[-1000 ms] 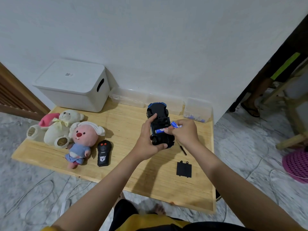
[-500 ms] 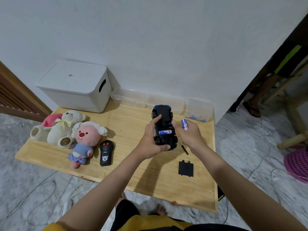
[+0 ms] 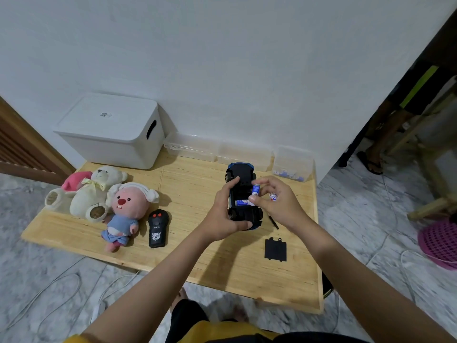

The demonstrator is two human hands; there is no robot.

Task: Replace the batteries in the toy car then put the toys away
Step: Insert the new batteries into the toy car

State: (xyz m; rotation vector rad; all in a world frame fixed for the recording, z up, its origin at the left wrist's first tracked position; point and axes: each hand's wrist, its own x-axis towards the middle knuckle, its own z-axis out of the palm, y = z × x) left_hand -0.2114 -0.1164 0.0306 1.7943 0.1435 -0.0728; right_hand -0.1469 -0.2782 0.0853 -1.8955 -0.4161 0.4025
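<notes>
The blue and black toy car is upside down above the wooden table, gripped from the left by my left hand. One blue battery lies across its open compartment. My right hand pinches a second blue battery upright over the compartment and holds another battery between its fingers. The black battery cover lies on the table near my right forearm. A black screwdriver lies partly hidden under my right hand.
A white lidded storage box stands at the back left. Clear plastic boxes line the wall; the right one holds batteries. A cream teddy bear, a pink plush and a black remote control lie left.
My right hand has lifted a battery out of the compartment and turned it upright above the car. One battery stays in the compartment. My left hand keeps the car steady.
</notes>
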